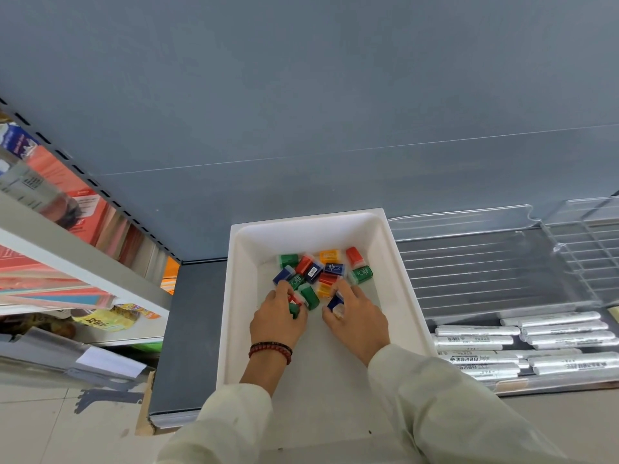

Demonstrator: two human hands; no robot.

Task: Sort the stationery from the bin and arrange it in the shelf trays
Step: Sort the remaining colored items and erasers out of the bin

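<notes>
- The left hand (pixel 278 321) is down in the bin (pixel 407 289), fingers curled around a green piece (pixel 294 309) with a red one (pixel 294 299) against its fingertips.
- A dark bead bracelet (pixel 270 350) circles the left wrist, above a pale sleeve (pixel 234 423).
- The right hand (pixel 360 318) is also in the bin, thumb and fingers closed on a blue piece (pixel 335 302).
- Just beyond both hands lies a loose heap of small blocks (pixel 323 267) in green, red, blue and orange, touching one another in the bin's far half.
- The white bin sits on a dark shelf (pixel 191 329).
- Right of the bin, a clear ribbed tray (pixel 485 266) stands beside it, with silver markers (pixel 522 343) lying in rows at its near end.
- Far left, another rack holds coloured packs (pixel 67 195).
</notes>
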